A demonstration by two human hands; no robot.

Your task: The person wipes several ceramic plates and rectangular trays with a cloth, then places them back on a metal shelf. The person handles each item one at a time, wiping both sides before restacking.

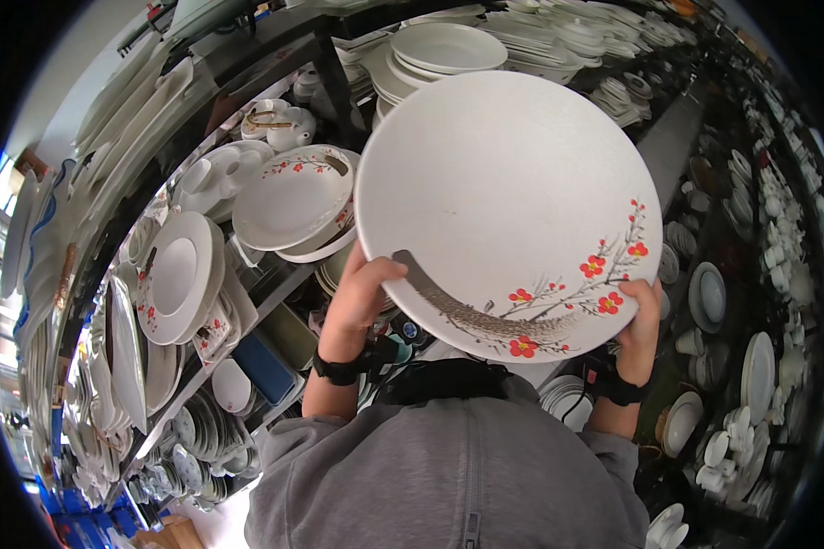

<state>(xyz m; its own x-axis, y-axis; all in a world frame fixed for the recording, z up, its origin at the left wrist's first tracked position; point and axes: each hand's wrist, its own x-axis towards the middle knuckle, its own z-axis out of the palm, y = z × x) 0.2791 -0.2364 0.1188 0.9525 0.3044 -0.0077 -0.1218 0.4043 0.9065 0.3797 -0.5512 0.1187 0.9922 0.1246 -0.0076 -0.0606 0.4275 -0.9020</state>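
Observation:
A large round white ceramic plate (501, 185), painted with red blossoms and a dark brown branch, is held up before my chest. My left hand (364, 288) grips its lower left rim, with the thumb on the painted face. At the lower right rim my right hand (640, 312) holds it the same way, its thumb beside a blossom. The fingers of both hands are largely hidden behind the plate. Left of it, an oval dish (292, 199) with a similar blossom pattern lies on top of other dishes. Beyond the far rim stands a stack of plain white plates (448, 48).
Crowded shelving on the left bears a wide-rimmed plate (177, 278), a white teapot (292, 130) and a blue rectangular dish (257, 367). Along the right, dark shelves carry bowls, cups and an upright oval plate (757, 377). Stacked plates (568, 401) sit below my right forearm.

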